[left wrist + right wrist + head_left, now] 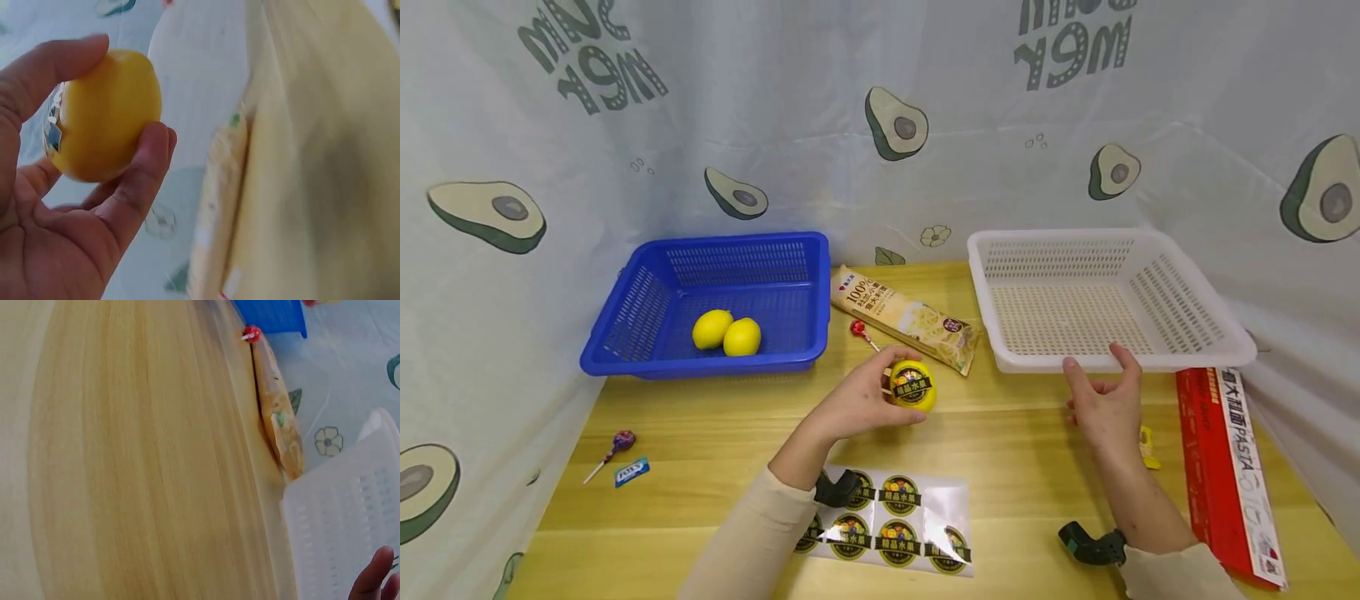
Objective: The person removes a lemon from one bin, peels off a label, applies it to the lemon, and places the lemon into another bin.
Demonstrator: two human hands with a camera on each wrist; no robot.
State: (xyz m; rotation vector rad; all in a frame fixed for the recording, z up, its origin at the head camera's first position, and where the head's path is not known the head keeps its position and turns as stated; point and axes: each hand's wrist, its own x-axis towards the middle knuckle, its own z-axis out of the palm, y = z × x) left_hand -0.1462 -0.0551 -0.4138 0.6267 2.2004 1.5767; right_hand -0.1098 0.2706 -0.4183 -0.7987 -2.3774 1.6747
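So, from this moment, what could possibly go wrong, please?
The yellow fruit may slip, since the left hand only pinches it. The right hand is at the near rim of the white basket, so a push might shift it. The left sleeve covers part of the sticker sheet in the head view and could perhaps drag it.

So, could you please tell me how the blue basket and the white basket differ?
The blue basket holds two yellow fruits, while the white basket shows none inside. The blue basket stands on the person's left, the white basket on the right. Both are open-topped with perforated walls.
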